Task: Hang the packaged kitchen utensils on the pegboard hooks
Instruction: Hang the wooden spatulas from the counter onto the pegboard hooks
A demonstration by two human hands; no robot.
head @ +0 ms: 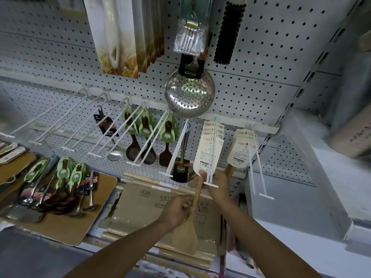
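While the right hand (217,184) sits half hidden behind the hook (211,173) at lower centre, fingers pinching the spatula's card (206,157), the left hand (177,212) has fingers curled round the wooden spatula (188,227).

Person: left hand (176,212) and right hand (217,187), both bare; forearms bare, no sleeves, rings or watch visible.

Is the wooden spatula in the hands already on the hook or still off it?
Cannot tell. The wooden spatula has its card at the hook, but whether the prongs pass through the card is unclear.
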